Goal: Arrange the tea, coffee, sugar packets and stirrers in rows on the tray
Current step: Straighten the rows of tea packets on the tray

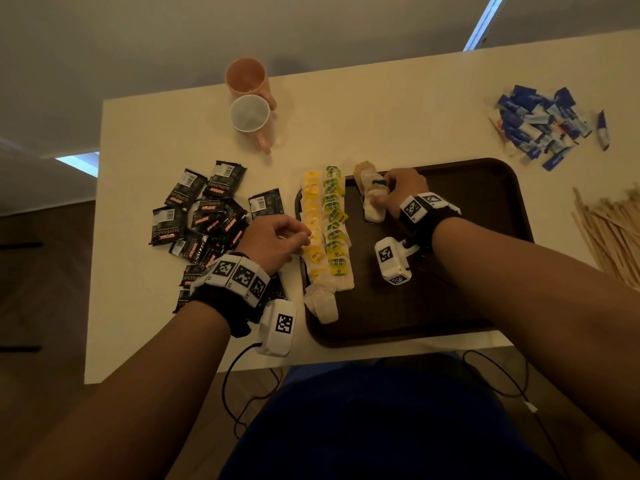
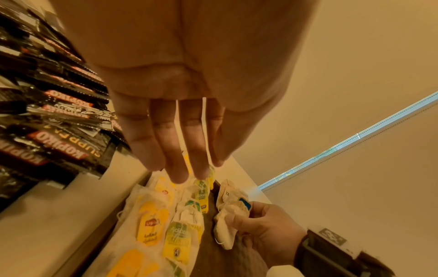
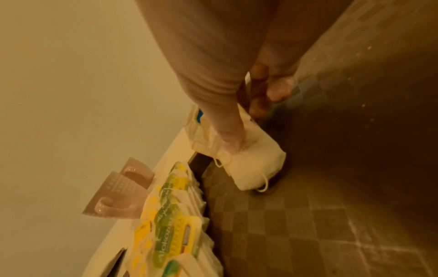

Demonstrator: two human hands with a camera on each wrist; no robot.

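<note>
A dark brown tray (image 1: 467, 237) lies in front of me. Along its left side run a row of yellow-tag tea bags (image 1: 313, 230) and a row of green-tag tea bags (image 1: 335, 223). My left hand (image 1: 304, 237) hovers at the yellow row with straight fingers (image 2: 182, 150) and holds nothing. My right hand (image 1: 388, 192) grips a small bunch of blue-tag tea bags (image 1: 373, 199) at the tray's far edge, thumb (image 3: 227, 138) pressed on top. Black coffee sachets (image 1: 207, 216) are piled left of the tray. Blue sugar packets (image 1: 540, 123) and wooden stirrers (image 1: 609, 233) lie to the right.
Two mugs (image 1: 249, 114) lie on their sides at the back of the white table (image 1: 381, 109). A plain tea bag (image 1: 322, 303) sits at the tray's near left corner. The tray's right half shows bare surface. Wrist camera cables hang off the table's front edge.
</note>
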